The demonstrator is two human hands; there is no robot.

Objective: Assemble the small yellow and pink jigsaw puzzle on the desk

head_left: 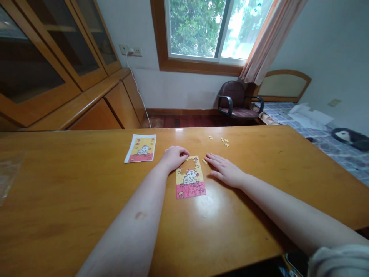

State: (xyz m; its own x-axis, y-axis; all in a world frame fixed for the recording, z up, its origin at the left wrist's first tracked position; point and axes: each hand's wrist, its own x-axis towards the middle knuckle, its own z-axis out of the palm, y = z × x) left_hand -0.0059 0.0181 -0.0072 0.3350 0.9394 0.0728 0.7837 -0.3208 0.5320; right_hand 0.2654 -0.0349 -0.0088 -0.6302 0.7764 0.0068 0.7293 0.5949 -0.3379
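A partly assembled jigsaw puzzle point(190, 189), yellow above and pink below with white cartoon animals, lies flat on the table. Bare wood shows through a gap in its upper part. My left hand point(173, 157) is at the puzzle's upper left corner, fingers curled and thumb drawn in; what the fingertips hold, if anything, is hidden. To the right of the puzzle, my right hand point(226, 170) rests on the table with fingers stretched out. Loose puzzle pieces point(204, 161) lie between its fingertips and the puzzle's right edge.
Several more loose pieces point(225, 141) lie farther back on the wooden table point(95, 184). A reference picture card point(141, 149) lies left of my left hand, and a clear plastic bag point(10, 175) at the far left. Beyond the table stands an office chair point(235, 98).
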